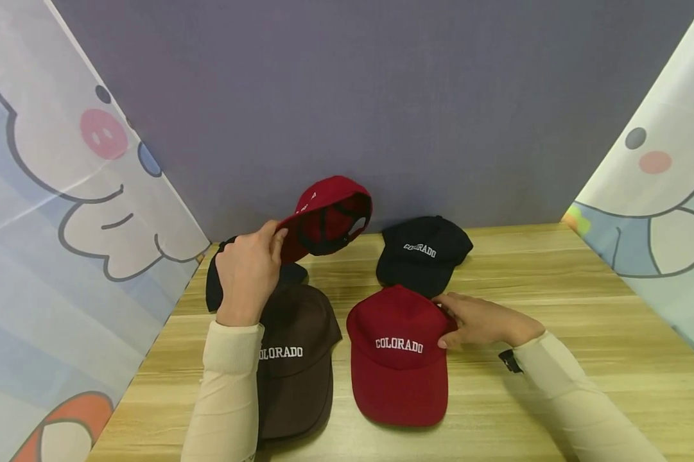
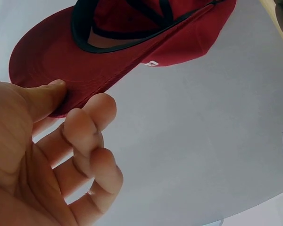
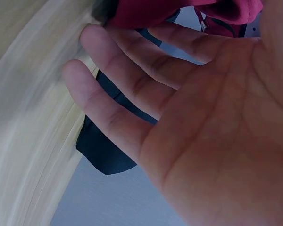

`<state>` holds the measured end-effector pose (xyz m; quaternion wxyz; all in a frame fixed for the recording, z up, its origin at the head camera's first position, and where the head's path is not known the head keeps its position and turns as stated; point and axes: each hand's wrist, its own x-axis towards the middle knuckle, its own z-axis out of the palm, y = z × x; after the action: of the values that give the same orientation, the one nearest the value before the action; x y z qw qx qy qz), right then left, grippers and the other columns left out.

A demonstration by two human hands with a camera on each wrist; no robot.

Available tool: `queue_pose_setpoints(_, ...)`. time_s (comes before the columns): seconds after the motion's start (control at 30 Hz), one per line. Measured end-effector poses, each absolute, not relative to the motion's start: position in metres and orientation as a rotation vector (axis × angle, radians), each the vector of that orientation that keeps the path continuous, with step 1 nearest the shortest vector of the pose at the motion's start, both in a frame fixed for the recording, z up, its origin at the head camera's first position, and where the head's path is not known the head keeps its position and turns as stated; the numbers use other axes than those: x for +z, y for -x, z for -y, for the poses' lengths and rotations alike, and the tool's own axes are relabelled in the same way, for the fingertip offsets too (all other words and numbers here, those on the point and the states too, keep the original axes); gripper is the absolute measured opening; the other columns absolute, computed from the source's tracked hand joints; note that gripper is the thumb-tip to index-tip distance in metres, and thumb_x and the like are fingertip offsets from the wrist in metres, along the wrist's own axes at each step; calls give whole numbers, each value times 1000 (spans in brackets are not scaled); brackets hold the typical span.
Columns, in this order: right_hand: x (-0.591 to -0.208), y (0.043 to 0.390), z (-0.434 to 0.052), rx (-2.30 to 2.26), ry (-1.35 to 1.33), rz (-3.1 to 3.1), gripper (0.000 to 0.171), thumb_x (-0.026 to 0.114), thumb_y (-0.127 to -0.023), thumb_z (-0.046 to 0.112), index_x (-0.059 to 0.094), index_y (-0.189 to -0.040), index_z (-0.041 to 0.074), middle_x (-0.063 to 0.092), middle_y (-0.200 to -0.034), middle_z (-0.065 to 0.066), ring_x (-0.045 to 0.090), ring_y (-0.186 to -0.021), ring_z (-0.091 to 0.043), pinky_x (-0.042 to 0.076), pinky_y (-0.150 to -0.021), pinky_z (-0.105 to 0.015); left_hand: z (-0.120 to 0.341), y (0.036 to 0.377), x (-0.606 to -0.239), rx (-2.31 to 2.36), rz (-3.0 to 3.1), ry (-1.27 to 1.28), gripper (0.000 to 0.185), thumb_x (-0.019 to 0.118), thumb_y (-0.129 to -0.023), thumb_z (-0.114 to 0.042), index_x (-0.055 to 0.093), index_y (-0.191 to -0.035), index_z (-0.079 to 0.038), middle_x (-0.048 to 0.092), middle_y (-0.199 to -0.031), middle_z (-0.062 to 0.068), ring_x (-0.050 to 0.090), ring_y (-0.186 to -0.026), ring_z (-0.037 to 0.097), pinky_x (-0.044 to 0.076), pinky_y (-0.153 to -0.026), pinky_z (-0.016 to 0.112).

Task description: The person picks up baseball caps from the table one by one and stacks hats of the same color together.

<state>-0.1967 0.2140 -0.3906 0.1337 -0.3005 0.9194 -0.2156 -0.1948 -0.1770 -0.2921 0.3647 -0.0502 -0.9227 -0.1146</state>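
On the pale wooden tabletop (image 1: 555,308), a red cotton cap (image 1: 329,215) is pinched by its brim and raised, underside exposed, in the left hand (image 1: 245,276), while the right hand (image 1: 485,321), fingers relaxed, steadies a second red "COLORADO" cap (image 1: 395,356).

Even, soft light from above, faint shadows under the caps on the table (image 1: 555,282). Head view bends at its edges; the right wrist view smears, perhaps motion blur.
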Motion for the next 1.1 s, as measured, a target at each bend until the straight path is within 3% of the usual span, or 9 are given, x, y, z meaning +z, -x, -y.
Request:
queue_pose_setpoints(0.2,-392,197,-214,-611,862,-2669,83,83,-82,48,50,-142,2,63,-127,-11,62,-112,-24,52,-95,-47,171,194,-291,-289,2315,167,34,57,-104,-40,60,-81,-15,51,-51,8,47,-41,33,25,-38,37)
queue_pose_setpoints(0.4,-390,196,-214,-603,876,-2668,83,82,-82,49,51,-142,2,63,-128,-12,61,-115,-27,51,-96,-49,167,194,-291,-271,2221,245,34,61,-101,-39,62,-79,-14,59,-56,9,50,-41,33,22,-38,35)
queue_pose_setpoints(0.57,-389,196,-214,-606,871,-2661,83,82,-83,49,51,-143,1,62,-128,-10,60,-114,-25,51,-95,-48,166,195,-292,-272,2133,312,36,62,-100,-40,64,-77,-12,58,-59,6,50,-43,27,24,-39,32)
queue_pose_setpoints(0.83,-390,196,-215,-601,852,-2666,84,82,-82,50,51,-143,2,61,-122,-7,57,-101,-17,51,-88,-42,160,196,-290,-306,2077,351,24,68,-97,-36,77,-91,-14,63,-71,6,58,-49,27,39,-42,38)
queue_pose_setpoints(1.1,-389,195,-213,-597,881,-2671,82,82,-83,51,51,-143,3,61,-123,-6,58,-105,-19,51,-91,-44,156,196,-292,-334,2032,412,23,69,-96,-35,79,-96,-14,58,-71,6,52,-46,24,39,-42,38)
